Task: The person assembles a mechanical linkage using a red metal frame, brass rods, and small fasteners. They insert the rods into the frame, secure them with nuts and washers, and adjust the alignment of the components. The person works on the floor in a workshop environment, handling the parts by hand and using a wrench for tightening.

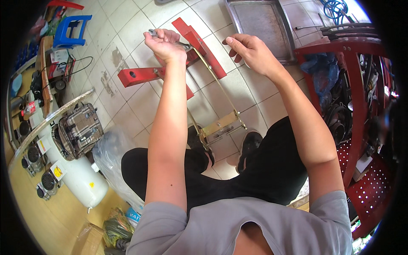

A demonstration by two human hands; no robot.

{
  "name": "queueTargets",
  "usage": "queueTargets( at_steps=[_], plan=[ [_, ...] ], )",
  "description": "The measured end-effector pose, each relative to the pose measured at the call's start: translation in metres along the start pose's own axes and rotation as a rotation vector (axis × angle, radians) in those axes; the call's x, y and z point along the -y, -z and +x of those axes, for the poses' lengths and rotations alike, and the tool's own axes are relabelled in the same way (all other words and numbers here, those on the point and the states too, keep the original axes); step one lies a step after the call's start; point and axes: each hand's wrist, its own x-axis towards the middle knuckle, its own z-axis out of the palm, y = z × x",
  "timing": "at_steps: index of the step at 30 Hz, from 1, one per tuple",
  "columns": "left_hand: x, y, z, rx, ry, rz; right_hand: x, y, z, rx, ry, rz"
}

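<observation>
My left hand is closed around a silver wrench. One end of it sticks out past the fingers, and the far side of the fist is beside the red steel frame. That frame stands on the tiled floor, made of several red bars. A yellowish metal bracket with long thin rods runs from it back toward my feet. To the right of the frame, my right hand hovers with loosely bent fingers, thumb apart, and nothing visible in it. Where the wrench meets the frame is partly hidden by my hand.
A grey metal tray lies at the far right. Beside it stands a red rack loaded with dark parts. On the left are a blue stool, a white tank compressor, a plaid bag and clear plastic sheeting.
</observation>
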Motion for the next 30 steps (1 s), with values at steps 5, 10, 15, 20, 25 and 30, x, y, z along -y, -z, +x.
queueTargets(
  at_steps=[5, 10, 15, 20, 25, 30],
  plan=[
    [0.004, -0.006, -0.008, 0.016, 0.079, -0.120, -0.008, -0.007, 0.010, 0.017, 0.020, -0.046],
    [0.000, -0.002, -0.006, 0.142, -0.044, 0.062, -0.012, -0.007, 0.013, 0.013, 0.019, -0.083],
    [0.008, 0.002, -0.002, 0.149, -0.014, 0.014, -0.015, 0.000, 0.014, -0.003, -0.003, -0.093],
    [0.015, 0.004, 0.007, 0.064, -0.018, -0.066, -0.013, 0.000, 0.012, 0.004, -0.002, -0.102],
    [0.013, 0.000, 0.004, 0.071, 0.030, -0.068, -0.012, 0.001, 0.012, 0.020, -0.021, -0.085],
    [0.017, 0.005, 0.024, 0.174, 0.144, -0.054, -0.009, -0.014, 0.018, 0.016, 0.003, -0.048]
  ],
)
